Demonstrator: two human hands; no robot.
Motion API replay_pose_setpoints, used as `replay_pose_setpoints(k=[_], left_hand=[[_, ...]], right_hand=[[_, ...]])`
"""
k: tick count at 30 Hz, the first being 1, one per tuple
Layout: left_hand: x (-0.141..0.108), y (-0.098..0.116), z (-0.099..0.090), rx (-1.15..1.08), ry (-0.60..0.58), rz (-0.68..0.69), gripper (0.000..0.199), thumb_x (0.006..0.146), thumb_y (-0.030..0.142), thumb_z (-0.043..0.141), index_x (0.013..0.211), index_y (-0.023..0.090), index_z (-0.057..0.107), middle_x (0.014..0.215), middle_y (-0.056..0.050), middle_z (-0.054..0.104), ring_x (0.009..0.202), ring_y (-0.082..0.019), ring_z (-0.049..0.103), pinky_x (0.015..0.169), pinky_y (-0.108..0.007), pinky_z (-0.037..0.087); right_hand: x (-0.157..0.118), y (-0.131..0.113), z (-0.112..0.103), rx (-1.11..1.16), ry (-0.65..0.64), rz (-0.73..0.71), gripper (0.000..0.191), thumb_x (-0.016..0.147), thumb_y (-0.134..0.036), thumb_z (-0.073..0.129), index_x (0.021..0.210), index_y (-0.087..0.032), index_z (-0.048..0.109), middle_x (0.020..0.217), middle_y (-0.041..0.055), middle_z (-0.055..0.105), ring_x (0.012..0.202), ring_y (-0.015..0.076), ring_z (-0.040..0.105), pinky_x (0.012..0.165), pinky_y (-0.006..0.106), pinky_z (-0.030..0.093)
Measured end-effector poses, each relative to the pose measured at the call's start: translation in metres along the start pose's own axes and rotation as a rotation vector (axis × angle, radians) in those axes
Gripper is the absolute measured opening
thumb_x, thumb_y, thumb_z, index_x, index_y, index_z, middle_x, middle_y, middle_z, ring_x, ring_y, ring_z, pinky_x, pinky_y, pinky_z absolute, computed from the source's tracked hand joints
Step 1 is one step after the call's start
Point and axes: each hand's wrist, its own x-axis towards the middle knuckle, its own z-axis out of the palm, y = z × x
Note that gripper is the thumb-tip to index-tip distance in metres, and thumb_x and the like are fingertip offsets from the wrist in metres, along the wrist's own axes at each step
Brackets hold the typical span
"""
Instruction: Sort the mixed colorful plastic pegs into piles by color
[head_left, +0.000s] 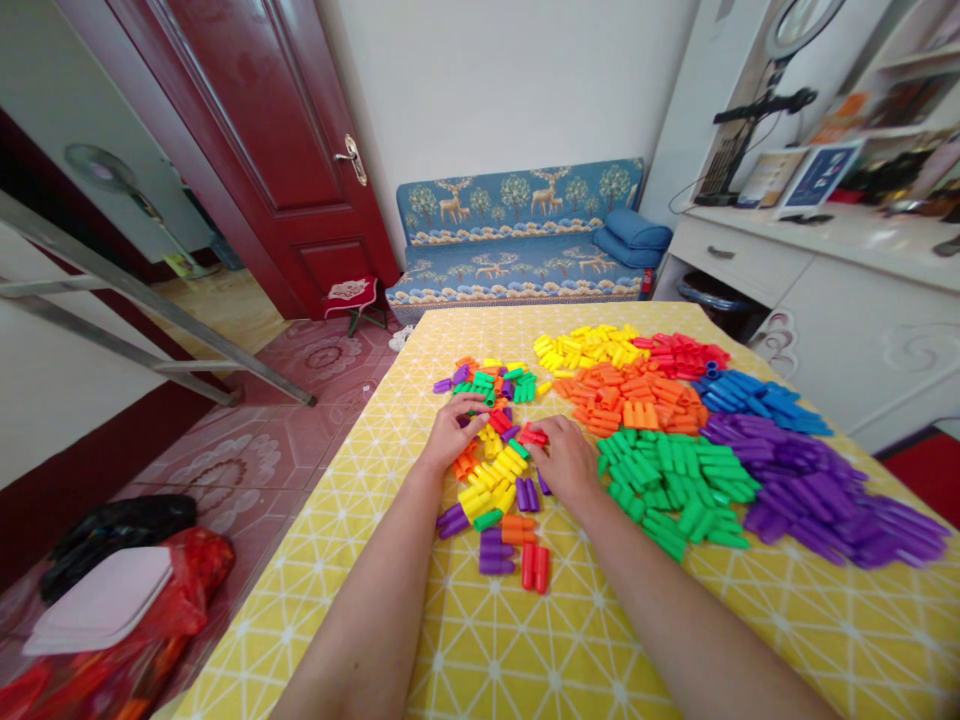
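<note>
A mixed pile of short plastic tubes in yellow, purple, green, orange and red lies on the table's left half. My left hand reaches over the pile's left side, its thumb and forefinger apart beside some red tubes. Across from it, my right hand has its fingers closed at a few red tubes; the fingertips partly cover them. Nearer to me lie a pair of red tubes, purple tubes and orange tubes.
Sorted heaps fill the right side: yellow tubes, red tubes, orange tubes, blue tubes, green tubes and purple tubes. A patterned yellow cloth covers the table. Behind stands a blue sofa.
</note>
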Motion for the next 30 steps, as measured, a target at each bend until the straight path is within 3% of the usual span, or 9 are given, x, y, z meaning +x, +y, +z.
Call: replay_pose_setpoints(k=[5, 8, 16, 30], left_hand=[[0.0, 0.002, 0.0, 0.004, -0.003, -0.001, 0.015, 0.079, 0.031, 0.066, 0.085, 0.018, 0.073, 0.11, -0.01, 0.065, 0.103, -0.022, 0.061, 0.092, -0.038, 0.048], [0.0, 0.001, 0.0, 0.015, -0.004, -0.001, 0.015, 0.079, 0.031, 0.066, 0.085, 0.019, 0.073, 0.11, -0.009, 0.065, 0.103, -0.022, 0.061, 0.092, -0.038, 0.048], [0.0, 0.003, 0.0, 0.009, -0.005, 0.0, 0.015, 0.08, 0.031, 0.065, 0.085, 0.018, 0.072, 0.11, -0.01, 0.064, 0.103, -0.022, 0.061, 0.091, -0.037, 0.049], [0.001, 0.001, 0.0, -0.024, 0.004, -0.03, 0.016, 0.078, 0.032, 0.067, 0.083, 0.018, 0.073, 0.11, -0.01, 0.064, 0.103, -0.022, 0.061, 0.09, -0.036, 0.049]], right_hand=[[0.002, 0.003, 0.003, 0.301, 0.109, 0.152, 0.026, 0.08, -0.038, 0.061, 0.099, -0.02, 0.064, 0.096, 0.0052, 0.065, 0.068, 0.0152, 0.057, 0.067, 0.031, 0.047], [0.003, 0.006, 0.009, 0.524, 0.171, 0.173, 0.034, 0.078, -0.041, 0.062, 0.103, -0.019, 0.061, 0.097, 0.006, 0.067, 0.067, 0.0151, 0.059, 0.066, 0.031, 0.05], [0.001, 0.003, 0.018, 0.693, 0.067, 0.162, 0.039, 0.071, -0.039, 0.069, 0.105, -0.021, 0.059, 0.087, 0.0032, 0.068, 0.065, 0.016, 0.062, 0.061, 0.03, 0.053], [0.013, -0.01, -0.025, 0.87, 0.112, 0.229, 0.04, 0.072, -0.049, 0.069, 0.098, -0.019, 0.063, 0.079, 0.0043, 0.069, 0.068, 0.0178, 0.063, 0.063, 0.03, 0.052]])
